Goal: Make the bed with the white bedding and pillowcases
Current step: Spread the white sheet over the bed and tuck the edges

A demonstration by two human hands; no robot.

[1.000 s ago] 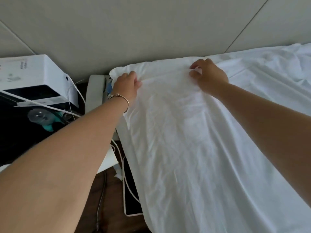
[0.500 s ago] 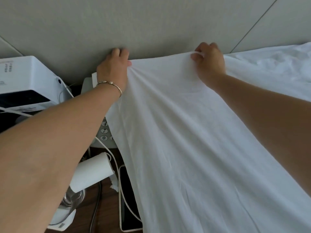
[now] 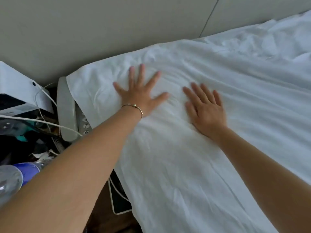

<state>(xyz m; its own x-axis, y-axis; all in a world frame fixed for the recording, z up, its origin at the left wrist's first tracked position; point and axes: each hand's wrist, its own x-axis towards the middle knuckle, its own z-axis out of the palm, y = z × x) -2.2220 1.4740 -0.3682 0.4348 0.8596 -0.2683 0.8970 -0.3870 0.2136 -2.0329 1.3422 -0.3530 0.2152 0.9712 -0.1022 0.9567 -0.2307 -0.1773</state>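
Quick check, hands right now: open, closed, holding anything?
Left hand: open, fingers spread, pressing flat on the white sheet.
Right hand: open, palm down on the same sheet, holding nothing.

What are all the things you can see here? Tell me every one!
sheet: one, white, spread over the bed, wrinkled
headboard: one, grey-beige, behind the bed
phone: one, grey, with number keys, left of the bed, partly under the sheet
box: one, white, far left
cable: one, white, running across the clutter at left
bottle: one, clear with a blue label, lower left
tablet: one, dark with a white edge, beside the bed, partly hidden
bracelet: one, gold, on the left wrist
left hand: flat on the sheet, fingers spread
right hand: flat on the sheet
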